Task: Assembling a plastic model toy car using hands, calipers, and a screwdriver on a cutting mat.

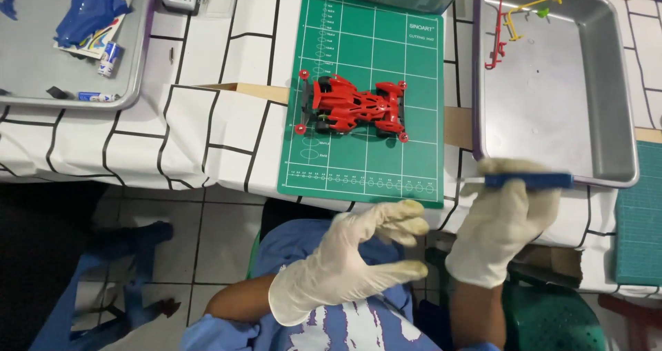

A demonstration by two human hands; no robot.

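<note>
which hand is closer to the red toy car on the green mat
Left. The left hand hovers open just below the mat's near edge, under the red toy car; the right hand is off to its lower right, holding a blue tool.

Your single head-worn camera looks almost straight down from above the table edge, taking in your lap and the floor tiles at the bottom of the frame. The green cutting mat (362,89) sits centre, at arm's length. Two metal trays (607,96) are cropped by the left and right top corners. Your gloved hands hang close beneath the lens. No second view overlaps.
</note>
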